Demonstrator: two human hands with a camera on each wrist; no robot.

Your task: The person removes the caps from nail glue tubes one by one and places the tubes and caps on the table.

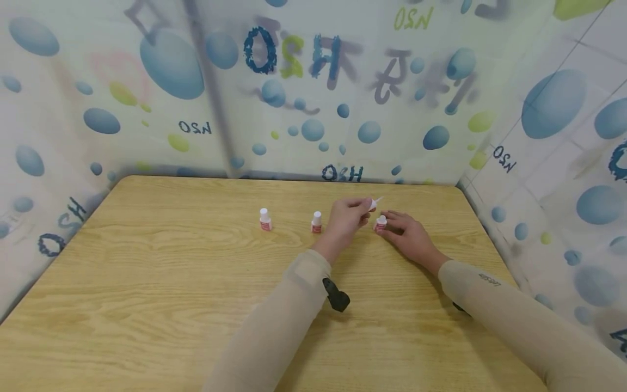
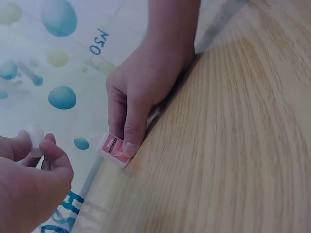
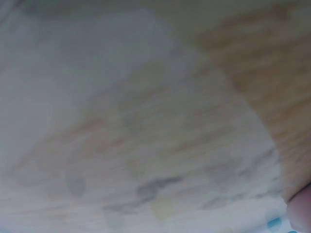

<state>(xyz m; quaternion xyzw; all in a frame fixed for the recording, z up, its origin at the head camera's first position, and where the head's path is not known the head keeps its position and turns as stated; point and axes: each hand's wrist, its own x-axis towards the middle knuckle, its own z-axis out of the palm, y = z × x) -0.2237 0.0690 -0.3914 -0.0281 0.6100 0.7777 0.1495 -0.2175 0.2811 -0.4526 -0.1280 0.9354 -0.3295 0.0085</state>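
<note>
1. Fingers of the left hand point(image 1: 345, 219): thumb and fingertips together, clamped on a small white piece point(image 1: 373, 205). Its thin tip sticks out past the fingertips, away from the palm.
2. Fingers of the right hand point(image 1: 411, 235): clamped on the held bottle point(image 1: 380, 224), thumb over its red label in the left wrist view. Right wrist view is too blurred to add grip detail.
3. Held bottle is between right thumb and fingers, upright on the table point(image 1: 147, 272), just right of the left fingertips. White top shows above the right thumb. Can't tell if its mouth is uncovered.
4. Nearer spare bottle point(image 1: 317, 222) is just left of the left hand; farther spare bottle point(image 1: 265, 219) is left of that. Both upright, neither touched by the fingers.
5. My read: two-handed work between white piece and held bottle. Can't tell whether the piece is going on or coming off.
6. Doing it well: right fingers low on the bottle, base flat, firm but no squeeze, since contents could well up.
7. Left pinch on the thick end only; thin tip clear of right fingers and table.
8. If they mate, line up above the bottle top first, then straight down, no side load. Thin tip probably bends easily.
9. Left elbow wide of the spares; they look easy to knock.
</note>
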